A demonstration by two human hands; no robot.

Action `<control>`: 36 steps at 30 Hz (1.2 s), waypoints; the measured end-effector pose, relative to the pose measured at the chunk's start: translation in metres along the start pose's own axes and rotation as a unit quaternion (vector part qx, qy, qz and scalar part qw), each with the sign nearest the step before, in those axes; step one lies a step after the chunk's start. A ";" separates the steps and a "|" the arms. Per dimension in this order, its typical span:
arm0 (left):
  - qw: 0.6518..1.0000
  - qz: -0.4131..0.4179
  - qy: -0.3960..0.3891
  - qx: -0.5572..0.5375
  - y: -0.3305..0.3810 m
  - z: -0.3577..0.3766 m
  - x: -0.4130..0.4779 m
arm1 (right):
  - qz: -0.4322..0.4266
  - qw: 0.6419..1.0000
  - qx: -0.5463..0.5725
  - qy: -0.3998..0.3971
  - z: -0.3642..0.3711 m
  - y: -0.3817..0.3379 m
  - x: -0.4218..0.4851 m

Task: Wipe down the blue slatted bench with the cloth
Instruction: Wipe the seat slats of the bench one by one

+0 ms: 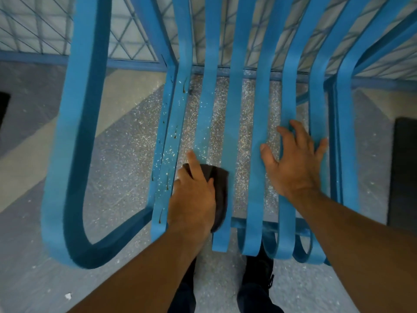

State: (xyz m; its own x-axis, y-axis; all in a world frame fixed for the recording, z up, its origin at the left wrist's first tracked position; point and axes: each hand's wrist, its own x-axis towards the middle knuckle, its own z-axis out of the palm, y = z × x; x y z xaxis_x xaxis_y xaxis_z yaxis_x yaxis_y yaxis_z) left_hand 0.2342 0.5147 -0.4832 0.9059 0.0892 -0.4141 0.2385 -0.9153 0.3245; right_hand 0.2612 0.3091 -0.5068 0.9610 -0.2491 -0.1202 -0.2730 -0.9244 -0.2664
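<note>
Bench (234, 86), blue, slatted, metal-looking, seen from above with the front edge nearest the viewer; the slats run from the rolled front edge back to the backrest, where they bend upward. Armrest (74, 132), a blue rounded loop, at the left end of the bench. Cloth (220, 188), dark grey-brown, lying on the seat near the front edge toward the left end, spread across a slat and the gap beside it, partly covered by the hand. Left hand (191, 199), on top of the cloth and gripping it: index finger (194, 162) straight and reaching past the cloth onto the seat, thumb pressed onto the fabric, remaining fingers curled at the cloth's left edge. Right hand (293, 163), flat on the slats toward the right end of the seat, fingers spread and straight, holding nothing, well apart from the cloth. Drips (160, 216), brown, several, running down the leftmost slats. Specks (171, 152), pale, scattered over the same left slats, thinning toward the middle of the seat. Floor (117, 168), grey speckled stone with a paler diagonal band, visible through the gaps. Shoes (259, 272), dark, below the front edge. Mesh panel (33, 26), blue-framed, behind the backrest. Mat (404, 168), dark, on the floor beyond the right end.
</note>
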 end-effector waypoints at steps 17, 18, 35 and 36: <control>0.993 -0.068 0.098 -0.015 0.032 0.008 0.069 | -0.012 0.998 -0.050 -0.029 0.000 0.000 0.001; 0.992 -0.070 0.101 -0.018 0.036 0.008 0.080 | -0.010 0.998 -0.052 -0.033 0.000 0.001 0.002; 0.989 -0.092 0.108 -0.035 0.022 0.008 0.067 | -0.004 0.992 -0.092 -0.090 -0.002 -0.001 0.003; 0.988 -0.097 0.114 -0.033 0.026 0.007 0.078 | -0.003 0.991 -0.095 -0.091 -0.002 -0.001 0.003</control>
State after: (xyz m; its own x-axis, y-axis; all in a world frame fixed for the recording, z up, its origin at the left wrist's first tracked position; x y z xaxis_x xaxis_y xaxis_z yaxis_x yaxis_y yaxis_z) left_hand 0.3087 0.4953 -0.5127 0.8941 0.3541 -0.2743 0.4316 -0.8450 0.3158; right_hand 0.2648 0.3089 -0.5048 0.9340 -0.2024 -0.2945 -0.2364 -0.9680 -0.0845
